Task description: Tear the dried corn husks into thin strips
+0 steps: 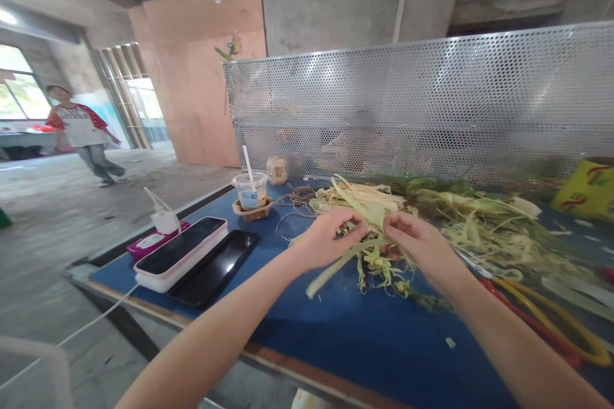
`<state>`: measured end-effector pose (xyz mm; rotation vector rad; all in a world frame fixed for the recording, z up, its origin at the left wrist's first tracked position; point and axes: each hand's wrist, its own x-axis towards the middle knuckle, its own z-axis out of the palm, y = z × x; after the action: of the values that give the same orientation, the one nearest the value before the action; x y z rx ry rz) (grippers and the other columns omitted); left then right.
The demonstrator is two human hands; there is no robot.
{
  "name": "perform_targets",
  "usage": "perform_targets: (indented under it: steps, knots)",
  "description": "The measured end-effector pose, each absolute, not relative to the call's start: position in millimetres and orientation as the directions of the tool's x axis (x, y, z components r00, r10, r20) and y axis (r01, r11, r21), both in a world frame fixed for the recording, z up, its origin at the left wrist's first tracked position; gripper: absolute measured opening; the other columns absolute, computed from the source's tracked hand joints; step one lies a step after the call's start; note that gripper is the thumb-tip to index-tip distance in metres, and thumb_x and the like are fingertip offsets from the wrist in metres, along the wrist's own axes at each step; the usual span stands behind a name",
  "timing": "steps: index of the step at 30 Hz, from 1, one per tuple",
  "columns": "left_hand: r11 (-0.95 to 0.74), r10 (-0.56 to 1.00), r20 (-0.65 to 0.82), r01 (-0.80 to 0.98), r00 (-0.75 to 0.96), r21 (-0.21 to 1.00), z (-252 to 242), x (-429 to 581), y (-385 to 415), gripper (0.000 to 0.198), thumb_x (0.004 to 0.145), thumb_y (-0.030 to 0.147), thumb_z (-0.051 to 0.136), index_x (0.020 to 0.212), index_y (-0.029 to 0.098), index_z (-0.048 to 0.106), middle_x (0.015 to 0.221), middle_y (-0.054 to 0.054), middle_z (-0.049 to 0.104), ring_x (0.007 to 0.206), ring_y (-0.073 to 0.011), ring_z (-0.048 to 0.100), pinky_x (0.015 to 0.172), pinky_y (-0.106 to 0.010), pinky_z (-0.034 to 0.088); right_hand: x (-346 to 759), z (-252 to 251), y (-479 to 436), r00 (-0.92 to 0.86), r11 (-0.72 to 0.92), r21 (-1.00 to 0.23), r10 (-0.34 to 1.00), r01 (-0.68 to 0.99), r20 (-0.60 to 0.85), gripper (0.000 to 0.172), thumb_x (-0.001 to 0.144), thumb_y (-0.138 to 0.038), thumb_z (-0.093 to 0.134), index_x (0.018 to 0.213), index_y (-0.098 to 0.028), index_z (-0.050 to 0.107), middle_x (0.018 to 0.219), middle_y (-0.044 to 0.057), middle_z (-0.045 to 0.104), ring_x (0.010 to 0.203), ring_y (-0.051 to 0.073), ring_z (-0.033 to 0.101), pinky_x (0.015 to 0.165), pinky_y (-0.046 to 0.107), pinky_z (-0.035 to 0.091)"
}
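Note:
Over the blue tabletop (330,326), both my hands come together at a pale green strip of dried leaf, which looks like corn husk (367,208). My left hand (330,236) pinches it from the left, thumb and fingers closed. From the other side my right hand (416,241) grips the husk with curled fingers. One long narrow piece (336,266) slants down to the left below my hands. Curly, shredded husk bits (378,268) hang or lie beneath; which of the two I cannot tell. Behind my fingers lies a pile of flat husks (355,192).
Scissors with red and yellow handles (551,319) lie at right, near a heap of green husks (499,230). Left stand a drink cup (250,190), a white-cased device (182,252) and a black phone (215,268). A perforated metal screen (412,96) backs the table. A person (81,128) walks far left.

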<state>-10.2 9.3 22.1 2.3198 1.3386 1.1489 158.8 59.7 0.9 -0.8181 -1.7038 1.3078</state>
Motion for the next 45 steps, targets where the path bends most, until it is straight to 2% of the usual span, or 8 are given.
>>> perform_targets:
  steps: [5,11,16,26,30,34,40,45]
  knots:
    - [-0.596,0.762,0.584,0.656,0.280,0.464,25,-11,-7,0.018,0.076,0.030,0.050,0.078,0.016,0.061,0.066,-0.002,0.056,0.063,-0.0104,0.049,0.064,-0.022,0.040,158,-2,64,-0.381,0.221,-0.969,0.891,-0.111,0.247,0.017,0.065,-0.027,0.062,0.071,-0.018,0.049,0.064,-0.005,0.045,0.052,0.006,0.039,0.049,0.018,0.034]
    - [-0.383,0.901,0.223,0.441,0.372,0.812,27,-10,-19,0.024,0.073,0.036,0.054,0.086,0.016,0.061,0.044,0.004,0.053,0.042,-0.0069,0.049,0.049,-0.019,0.039,160,-2,61,-0.388,0.162,-0.947,0.883,-0.276,0.265,0.015,0.067,-0.024,0.063,0.074,-0.019,0.051,0.058,-0.006,0.043,0.049,0.005,0.038,0.045,0.018,0.031]
    - [-0.221,0.862,0.032,0.317,0.506,0.922,29,-16,-18,0.022,0.074,0.034,0.055,0.085,0.015,0.061,0.051,0.002,0.060,0.046,-0.0075,0.055,0.046,-0.017,0.039,160,-3,63,-0.400,0.232,-0.910,0.840,-0.344,0.366,0.011,0.069,-0.023,0.063,0.076,-0.019,0.056,0.070,-0.001,0.054,0.057,0.008,0.048,0.052,0.022,0.039]
    - [-0.046,0.707,0.035,-0.004,0.707,0.999,30,-29,-14,0.021,0.076,0.031,0.055,0.067,0.012,0.058,0.051,-0.002,0.060,0.047,-0.0102,0.057,0.040,-0.018,0.041,161,-3,64,-0.440,0.358,-0.826,0.715,-0.436,0.543,0.004,0.070,-0.020,0.063,0.072,-0.020,0.059,0.076,0.000,0.056,0.053,0.008,0.050,0.050,0.025,0.042]
    - [0.043,0.775,0.231,-0.414,0.588,0.909,30,-34,-8,0.018,0.076,0.028,0.055,0.066,0.012,0.058,0.043,0.003,0.049,0.039,-0.0080,0.051,0.031,-0.015,0.036,159,-5,61,-0.482,0.323,-0.856,0.720,-0.403,0.498,0.006,0.072,-0.024,0.062,0.070,-0.018,0.061,0.065,0.001,0.054,0.052,0.010,0.049,0.044,0.024,0.040]
    - [0.153,0.885,0.171,-0.617,0.434,0.772,28,-35,1,0.017,0.075,0.024,0.056,0.065,0.010,0.057,0.040,0.006,0.040,0.034,-0.0037,0.042,0.027,-0.010,0.029,157,-4,57,-0.494,0.275,-0.876,0.740,-0.396,0.456,0.010,0.067,-0.026,0.066,0.069,-0.018,0.061,0.061,0.000,0.054,0.051,0.010,0.050,0.044,0.024,0.041]
    - [0.303,0.917,-0.015,-0.671,0.399,0.677,23,-35,12,0.034,0.086,0.031,0.037,0.082,0.006,0.058,0.043,0.003,0.044,0.036,-0.0040,0.045,0.025,-0.009,0.023,157,2,49,-0.520,0.150,-0.900,0.772,-0.409,0.365,0.018,0.065,-0.033,0.067,0.060,-0.016,0.062,0.061,0.002,0.055,0.050,0.010,0.050,0.044,0.024,0.040]
    - [0.340,0.897,-0.092,-0.540,0.433,0.770,16,-29,15,0.040,0.080,0.040,0.040,0.090,0.006,0.059,0.064,-0.008,0.061,0.057,-0.0143,0.058,0.041,-0.020,0.042,157,1,48,-0.574,0.090,-0.928,0.763,-0.361,0.298,0.027,0.067,-0.038,0.064,0.054,-0.015,0.060,0.052,0.001,0.053,0.046,0.010,0.049,0.044,0.023,0.040]
